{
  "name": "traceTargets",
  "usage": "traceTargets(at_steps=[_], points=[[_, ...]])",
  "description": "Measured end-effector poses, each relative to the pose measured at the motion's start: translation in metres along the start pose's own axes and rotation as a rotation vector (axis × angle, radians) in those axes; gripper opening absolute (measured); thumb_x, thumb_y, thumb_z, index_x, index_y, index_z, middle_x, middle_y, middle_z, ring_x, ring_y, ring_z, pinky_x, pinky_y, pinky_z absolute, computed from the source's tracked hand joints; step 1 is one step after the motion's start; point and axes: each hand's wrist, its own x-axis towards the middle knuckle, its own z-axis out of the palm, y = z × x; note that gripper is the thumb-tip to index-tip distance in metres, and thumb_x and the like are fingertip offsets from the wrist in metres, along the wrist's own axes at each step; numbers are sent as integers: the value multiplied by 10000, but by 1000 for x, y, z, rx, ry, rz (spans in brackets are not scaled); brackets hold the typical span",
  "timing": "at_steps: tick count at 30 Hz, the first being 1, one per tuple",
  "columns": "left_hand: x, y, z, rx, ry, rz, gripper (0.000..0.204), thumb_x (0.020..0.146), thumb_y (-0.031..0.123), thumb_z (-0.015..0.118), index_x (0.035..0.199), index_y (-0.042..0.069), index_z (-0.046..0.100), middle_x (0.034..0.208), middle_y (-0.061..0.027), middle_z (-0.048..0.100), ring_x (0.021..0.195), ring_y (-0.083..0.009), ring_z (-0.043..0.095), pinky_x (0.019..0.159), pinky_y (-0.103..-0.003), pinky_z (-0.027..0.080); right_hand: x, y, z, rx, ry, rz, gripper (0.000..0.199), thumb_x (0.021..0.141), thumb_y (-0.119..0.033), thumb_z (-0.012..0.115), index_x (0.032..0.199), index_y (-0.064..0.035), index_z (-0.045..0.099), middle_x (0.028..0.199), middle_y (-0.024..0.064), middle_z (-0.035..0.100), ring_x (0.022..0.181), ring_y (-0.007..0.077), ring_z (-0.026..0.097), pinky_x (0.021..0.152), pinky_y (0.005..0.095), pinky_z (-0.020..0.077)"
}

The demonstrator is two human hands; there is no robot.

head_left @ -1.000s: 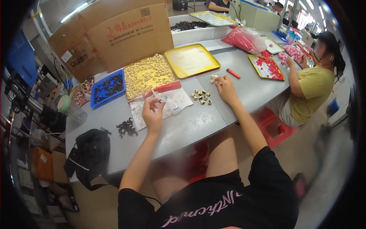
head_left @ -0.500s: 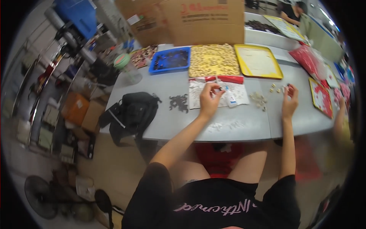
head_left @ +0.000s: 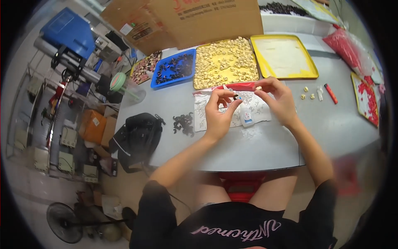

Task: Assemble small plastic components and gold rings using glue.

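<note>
My left hand (head_left: 218,113) is raised over a printed sheet (head_left: 261,106) on the grey table (head_left: 248,145) and pinches a small dark piece (head_left: 236,96) between thumb and fingers. Beside it, my right hand (head_left: 277,99) holds a small cream piece (head_left: 258,88) at its fingertips, close to the dark one. A small white glue bottle (head_left: 246,116) lies on the sheet just below both hands. A pile of dark pieces (head_left: 184,123) lies left of my left hand. A few cream pieces (head_left: 307,93) lie to the right.
At the back stand a tray of cream pieces (head_left: 224,62), a blue tray of dark pieces (head_left: 174,68) and an empty yellow tray (head_left: 284,56). A black bag (head_left: 139,137) sits at the table's left edge. A red marker (head_left: 330,93) and a red tray (head_left: 365,97) lie right. Cardboard boxes (head_left: 207,16) stand behind.
The view swung left and settled. My right hand came in from the cream pieces at the right to meet my left hand above the sheet.
</note>
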Motion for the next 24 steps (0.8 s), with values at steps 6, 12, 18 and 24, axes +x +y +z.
traceTargets(at_steps=[6,12,18,24], points=[[-9,-13,18,-48,117,178,323,718,33,769,964,47,559,877,-55,553,718,-134,465,660,-236,395,-2,-2,-10,321,-34,127,158,827,-6,661,970,39,613,946,67,633,892,122,605,809,259,492],[-10,-19,9,-111,75,118,370,715,-9,763,989,30,517,918,-79,582,750,-138,471,702,-255,407,-7,5,-4,325,-158,196,244,822,-33,654,1064,-12,634,925,57,640,867,95,594,776,223,475],[-23,-11,10,-175,8,201,364,700,-45,766,948,44,515,892,-108,589,786,-161,535,731,-262,463,-15,2,7,459,-204,478,167,798,3,681,932,0,581,913,70,639,862,115,605,784,249,502],[-24,-11,12,-187,14,238,362,692,-47,772,930,50,516,871,-106,590,798,-168,559,715,-263,468,-18,0,11,550,-199,553,165,792,-34,702,890,-12,572,901,59,641,850,113,606,779,249,500]])
